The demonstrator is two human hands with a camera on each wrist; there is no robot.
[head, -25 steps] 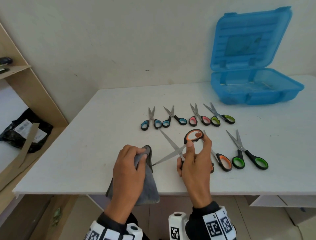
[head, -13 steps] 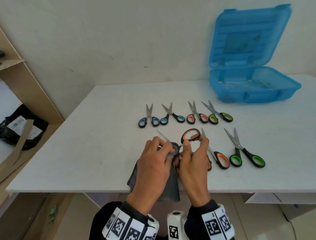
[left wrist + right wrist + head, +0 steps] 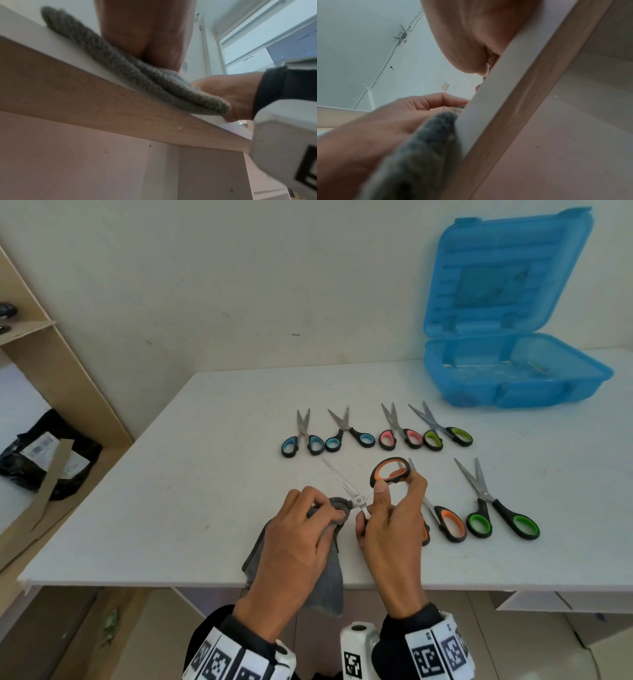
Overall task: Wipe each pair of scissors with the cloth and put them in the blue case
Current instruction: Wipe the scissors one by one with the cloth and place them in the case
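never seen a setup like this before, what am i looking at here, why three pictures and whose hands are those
No machine here: a person works with bare hands and wears three cameras. One sits on the head, looking down at the white table. One sits on each wrist, looking up along the hand from below the table edge, so those two pictures look odd and blurry.

The left hand grips a grey cloth and rubs it on a blade of the orange-handled scissors, which the right hand holds open by the handles.

On the table lie six more pairs of scissors: four in a back row, two in front. The open blue case waits at the far right; no scissors show inside it.
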